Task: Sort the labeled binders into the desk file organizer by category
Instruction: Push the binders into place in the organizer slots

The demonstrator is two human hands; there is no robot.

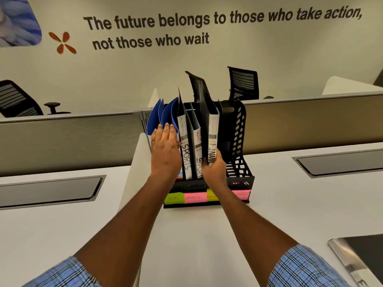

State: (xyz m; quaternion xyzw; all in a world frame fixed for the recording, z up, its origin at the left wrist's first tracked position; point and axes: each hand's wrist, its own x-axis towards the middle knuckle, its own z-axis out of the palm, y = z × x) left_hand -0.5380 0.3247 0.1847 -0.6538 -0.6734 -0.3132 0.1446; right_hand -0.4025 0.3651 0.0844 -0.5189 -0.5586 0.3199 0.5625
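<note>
The person's right hand (214, 165) grips the lower spine of a white-spined black binder marked "FINAN…" (213, 137), its last letters hidden by the fingers, and is seating it upright in the black perforated plastic desk file organizer (238, 141) that stands on the white worktop (186, 235). The left hand (164, 150) is open and flat, grasping nothing, pressed against the blue card folders (163, 116) in the leftmost slot. To finish this step well, the binder probably needs to slide straight down and back until its base meets the organizer floor, spine outward so the label reads, while the flat left hand keeps the leaning blue folders from fanning into the next slots. The slot should be checked against the strip of sticky notes (207, 196) on the front: a green one reads "HR", a pink one "SPORTS", the next green one is partly covered by the right forearm, and the last pink one is too faint to read. 2 other white-spined binders stand between the hands, the first SPORTS binder (185, 150) also printed "Punchless File", the second SPORTS binder (198, 154) cut off at "SPOR". The wall lettering (207, 23) reads "The future belongs to those who take action, not those who wait".
</note>
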